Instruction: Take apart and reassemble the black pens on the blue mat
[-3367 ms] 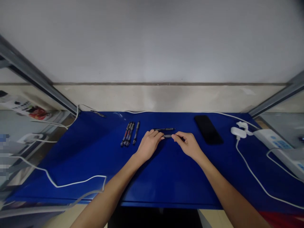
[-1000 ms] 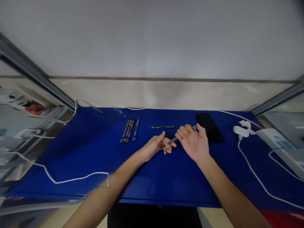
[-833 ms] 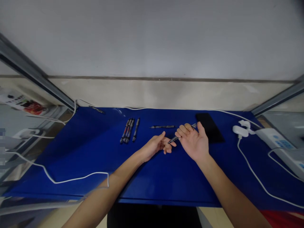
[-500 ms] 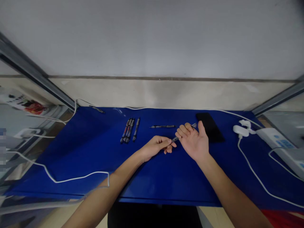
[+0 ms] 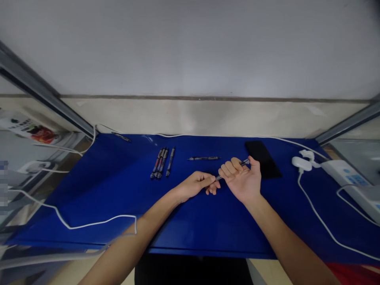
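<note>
My right hand (image 5: 242,180) is turned palm up over the blue mat (image 5: 190,213), fingers curled round a slim dark pen (image 5: 245,162) that sticks out past my thumb. My left hand (image 5: 196,185) pinches the pen's near tip between thumb and fingers. Just beyond my hands a single dark pen (image 5: 203,158) lies sideways on the mat. Further left, a row of several pens (image 5: 162,162) lies side by side.
A black phone (image 5: 262,159) lies flat right of my right hand. A white charger (image 5: 300,163) with a cable and a white power strip (image 5: 350,180) sit at the right edge. A white cable (image 5: 89,225) loops across the left front of the mat.
Since 3.4 s ago the pen was lifted and my right hand turned palm up. In the last second my left fingers closed on the pen's tip and my right thumb folded onto it.
</note>
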A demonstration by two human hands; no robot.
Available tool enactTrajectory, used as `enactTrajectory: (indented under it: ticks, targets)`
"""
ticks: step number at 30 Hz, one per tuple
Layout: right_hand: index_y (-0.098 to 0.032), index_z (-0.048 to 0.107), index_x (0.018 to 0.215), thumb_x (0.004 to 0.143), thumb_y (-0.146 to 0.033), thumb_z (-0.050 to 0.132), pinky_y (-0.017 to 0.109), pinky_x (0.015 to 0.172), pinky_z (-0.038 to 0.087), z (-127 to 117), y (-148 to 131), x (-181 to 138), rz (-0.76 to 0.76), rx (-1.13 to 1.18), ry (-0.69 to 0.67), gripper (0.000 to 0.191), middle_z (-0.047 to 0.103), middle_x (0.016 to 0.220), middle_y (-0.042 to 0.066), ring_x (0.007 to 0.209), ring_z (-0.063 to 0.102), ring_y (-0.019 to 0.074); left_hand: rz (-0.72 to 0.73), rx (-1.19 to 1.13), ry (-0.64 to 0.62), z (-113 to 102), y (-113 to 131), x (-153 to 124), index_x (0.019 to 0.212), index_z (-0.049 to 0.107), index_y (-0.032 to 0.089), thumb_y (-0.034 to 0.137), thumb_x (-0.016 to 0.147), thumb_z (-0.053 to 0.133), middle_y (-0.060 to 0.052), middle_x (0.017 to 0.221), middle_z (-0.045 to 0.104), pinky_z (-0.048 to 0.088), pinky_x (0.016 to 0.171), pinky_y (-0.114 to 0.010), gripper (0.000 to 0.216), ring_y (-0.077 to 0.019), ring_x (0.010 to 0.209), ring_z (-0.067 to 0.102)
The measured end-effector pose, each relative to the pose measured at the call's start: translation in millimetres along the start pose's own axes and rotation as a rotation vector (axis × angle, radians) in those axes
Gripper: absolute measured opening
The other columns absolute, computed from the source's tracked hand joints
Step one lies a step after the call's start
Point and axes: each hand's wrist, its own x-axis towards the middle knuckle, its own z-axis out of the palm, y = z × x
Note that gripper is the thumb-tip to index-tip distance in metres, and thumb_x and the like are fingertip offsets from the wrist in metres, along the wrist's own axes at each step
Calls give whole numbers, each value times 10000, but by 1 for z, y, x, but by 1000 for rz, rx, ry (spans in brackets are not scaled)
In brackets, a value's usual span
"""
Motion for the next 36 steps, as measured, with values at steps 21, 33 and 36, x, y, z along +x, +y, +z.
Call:
enactTrajectory:
  ticks: [21,33,36]
  targets:
    - [-230,156,663,966,-526,325,295,510,372,-9,-3,8,122,654,56,456,254,555,-41,502,316,137,120,25,-66,-3,-6,1,1186,671,94,488,924,542,-90,827,648,411,642,-236,490,-109,677,524]
    - [-224,158,643,957,-606,297,290,502,356,-6,-1,5,92,653,53,514,240,538,-43,490,263,130,168,60,-16,3,-12,3,1072,689,77,447,948,519,-65,742,640,434,677,-247,426,-108,669,546]
    - [-224,169,637,954,-612,299,292,506,351,-5,-3,5,78,611,40,517,251,541,-39,496,264,131,151,65,-14,3,-10,4,1044,690,77,449,945,523,-64,752,636,432,664,-243,419,-107,670,544]
